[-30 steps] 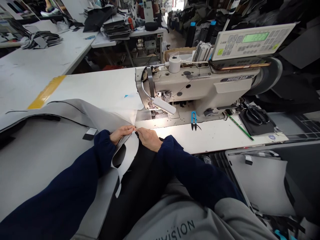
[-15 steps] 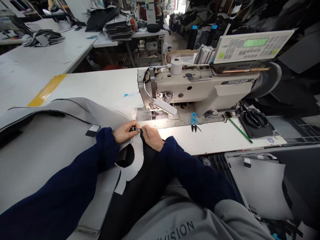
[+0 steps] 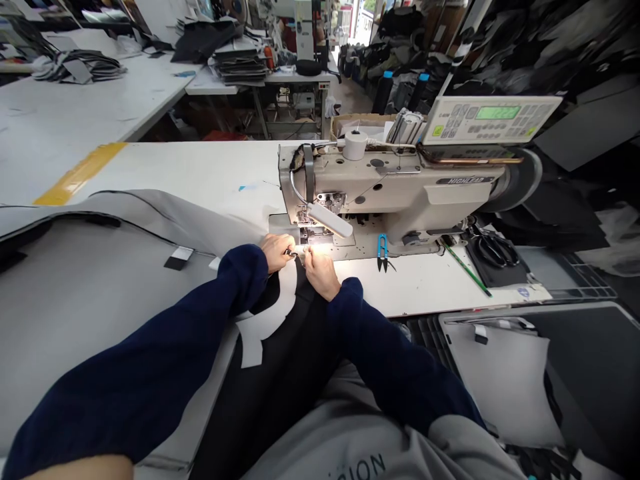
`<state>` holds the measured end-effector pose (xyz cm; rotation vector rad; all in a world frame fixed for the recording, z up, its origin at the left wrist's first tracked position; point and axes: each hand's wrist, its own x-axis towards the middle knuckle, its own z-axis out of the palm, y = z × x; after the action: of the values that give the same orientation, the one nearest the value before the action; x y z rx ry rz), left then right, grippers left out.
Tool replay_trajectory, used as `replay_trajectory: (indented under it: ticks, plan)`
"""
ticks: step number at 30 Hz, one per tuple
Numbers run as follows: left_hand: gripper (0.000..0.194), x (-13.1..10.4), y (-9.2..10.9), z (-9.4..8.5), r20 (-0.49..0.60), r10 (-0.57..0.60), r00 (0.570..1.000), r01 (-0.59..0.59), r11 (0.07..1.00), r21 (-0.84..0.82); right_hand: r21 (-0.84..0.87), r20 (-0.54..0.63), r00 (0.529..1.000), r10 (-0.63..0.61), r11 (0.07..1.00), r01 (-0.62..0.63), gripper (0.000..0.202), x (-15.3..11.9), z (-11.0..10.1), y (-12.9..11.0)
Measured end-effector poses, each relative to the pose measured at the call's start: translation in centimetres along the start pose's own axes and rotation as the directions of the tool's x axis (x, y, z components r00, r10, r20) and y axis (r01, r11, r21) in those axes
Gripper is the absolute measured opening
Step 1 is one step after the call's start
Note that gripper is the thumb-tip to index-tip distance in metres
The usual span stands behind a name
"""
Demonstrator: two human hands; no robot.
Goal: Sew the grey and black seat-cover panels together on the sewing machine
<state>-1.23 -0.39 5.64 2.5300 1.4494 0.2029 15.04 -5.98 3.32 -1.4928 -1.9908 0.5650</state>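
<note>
A black fabric piece (image 3: 280,373) with a curved white strip (image 3: 273,320) hangs from the table edge over my lap. My left hand (image 3: 278,252) pinches its upper edge, fingers closed. Close beside it, my right hand (image 3: 321,273) also grips this edge between thumb and fingers. Both hands are just in front of the lit needle area of the sewing machine (image 3: 395,187); the fingers partly hide the held edge. A large grey fabric panel (image 3: 100,287) spreads to the left, passing under my left sleeve.
Blue thread snips (image 3: 383,252) lie right of my right hand. Beyond them are a green pencil (image 3: 467,270) and black scissors (image 3: 495,250). A control panel (image 3: 493,120) stands over the machine. More grey fabric pieces (image 3: 505,373) rest at the lower right.
Both hands have moved right and slightly nearer the machine's needle area, carrying the edge of the black fabric with them. The white strip has shifted along. The camera view has also turned somewhat.
</note>
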Motion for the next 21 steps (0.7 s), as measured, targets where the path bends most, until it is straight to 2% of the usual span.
replay_trajectory:
  ticks: [2, 4, 7, 9, 14, 18, 21]
  plan:
    - [0.005, 0.0, -0.1, -0.1, 0.010, -0.008, 1.000, 0.008, 1.000, 0.000, -0.072, 0.015, 1.000, -0.028, 0.997, 0.029, 0.032, -0.9, -0.6, -0.8]
    - [0.004, 0.1, -0.2, -0.1, 0.022, -0.015, 1.000, 0.015, 1.000, 0.003, -0.216, 0.086, 0.995, -0.050, 0.974, 0.067, 0.037, -1.8, -0.9, -1.6]
    - [0.009, 0.2, -0.2, 0.0, 0.037, -0.032, 0.999, 0.031, 0.999, 0.011, -0.432, 0.235, 0.971, -0.028, 0.892, 0.131, 0.045, -2.4, -0.9, -2.4]
    - [0.009, 0.3, -0.1, 0.0, 0.046, -0.040, 0.998, 0.040, 0.999, 0.015, -0.514, 0.292, 0.956, -0.007, 0.842, 0.163, 0.050, -2.3, -0.6, -2.6]
    - [0.015, 0.3, -0.7, -0.9, 0.074, -0.008, 0.997, 0.006, 1.000, 0.024, -0.577, 0.327, 0.945, -0.006, 0.791, 0.204, 0.053, -2.1, -0.1, -2.6]
    - [0.029, -0.2, -2.1, -2.1, 0.195, 0.109, 0.975, -0.112, 0.994, 0.005, -0.579, 0.334, 0.942, -0.012, 0.786, 0.216, 0.054, -2.1, 0.0, -2.4]
    - [0.034, -0.5, -2.6, -2.6, 0.284, 0.125, 0.951, -0.151, 0.986, 0.073, -0.570, 0.334, 0.942, -0.020, 0.792, 0.219, 0.054, -2.0, 0.2, -2.2]
